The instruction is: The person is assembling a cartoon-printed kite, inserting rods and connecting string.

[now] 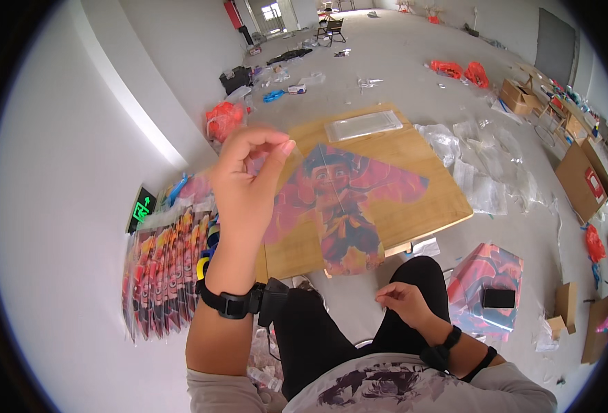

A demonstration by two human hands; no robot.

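Note:
A kite [342, 206] printed with a cartoon figure lies face up on the wooden table [441, 199], its lower end at the near edge. A thin rod runs down its middle. My left hand [249, 158] is raised above the kite's left side, thumb and fingertips pinched together; whatever is between them is too thin or clear to make out. Low over my lap, near the table's front edge, my right hand [407, 303] has its fingers curled and closed. Anything it holds is hidden. A clear plastic tray [364, 126] sits at the table's far edge.
Several folded kites [163, 275] in clear film hang or stand along the left wall. A phone [498, 298] rests on more printed kite sheets [483, 268] at the right. Crumpled plastic film [483, 165] and cardboard boxes [586, 179] cover the floor rightward.

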